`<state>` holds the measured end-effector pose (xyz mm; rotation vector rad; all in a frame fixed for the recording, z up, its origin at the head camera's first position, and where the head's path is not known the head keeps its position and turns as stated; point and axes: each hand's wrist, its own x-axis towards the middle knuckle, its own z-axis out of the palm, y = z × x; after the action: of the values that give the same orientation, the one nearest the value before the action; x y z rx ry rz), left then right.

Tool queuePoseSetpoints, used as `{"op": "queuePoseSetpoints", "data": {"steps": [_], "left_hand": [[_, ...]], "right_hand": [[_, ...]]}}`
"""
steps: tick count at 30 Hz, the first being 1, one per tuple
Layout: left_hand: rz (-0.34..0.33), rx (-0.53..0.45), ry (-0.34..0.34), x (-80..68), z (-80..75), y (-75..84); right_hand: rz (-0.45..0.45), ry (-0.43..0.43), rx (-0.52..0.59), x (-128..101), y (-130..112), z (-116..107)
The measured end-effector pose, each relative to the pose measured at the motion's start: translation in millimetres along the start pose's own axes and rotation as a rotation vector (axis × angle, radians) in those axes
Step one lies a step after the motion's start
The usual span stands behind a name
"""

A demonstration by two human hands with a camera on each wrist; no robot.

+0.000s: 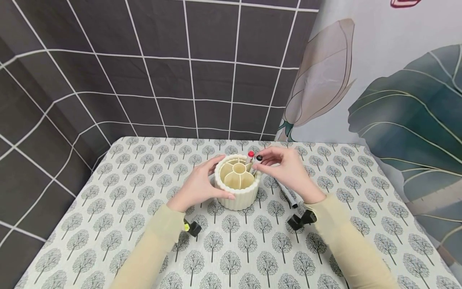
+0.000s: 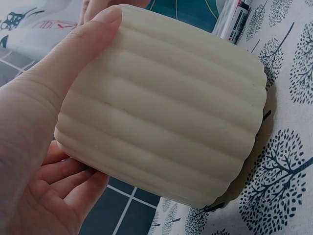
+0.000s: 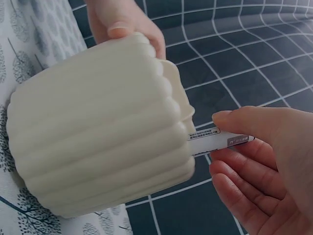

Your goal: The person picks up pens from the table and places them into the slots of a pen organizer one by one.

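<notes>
A cream ribbed pen holder (image 1: pixel 238 197) with several compartments stands upright on the table. My left hand (image 1: pixel 200 180) grips its left side, the thumb near the rim on the close side and the fingers round the far side. My right hand (image 1: pixel 288 168) pinches a black-capped white marker (image 1: pixel 258 160) at the holder's right side. In the right wrist view that marker (image 3: pixel 208 142) has its lower end inside the rim, between thumb and fingers. Beside it, a red-topped marker (image 1: pixel 250 155) stands in a compartment.
To the right of the holder, partly under my right hand, a black-ended marker (image 1: pixel 287 195) lies on the tree-patterned tablecloth (image 1: pixel 231 241). Behind the table hangs a dark gridded cloth (image 1: pixel 213 80), with a floral curtain (image 1: pixel 397 120) at the right.
</notes>
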<state>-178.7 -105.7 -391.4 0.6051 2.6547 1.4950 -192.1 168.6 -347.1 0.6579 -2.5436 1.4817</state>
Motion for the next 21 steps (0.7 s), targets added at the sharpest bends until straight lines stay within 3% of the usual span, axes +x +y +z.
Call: {"op": "queuePoseSetpoints", "data": {"steps": [12, 21], "left_hand": [[0.000, -0.001, 0.001, 0.6, 0.9, -2.2], [0.030, -0.001, 0.028, -5.1, -0.5, -9.2]], "right_hand": [[0.005, -0.027, 0.029, -4, 6, 0], [0.068, 0.027, -0.009, -17, 18, -25]]}}
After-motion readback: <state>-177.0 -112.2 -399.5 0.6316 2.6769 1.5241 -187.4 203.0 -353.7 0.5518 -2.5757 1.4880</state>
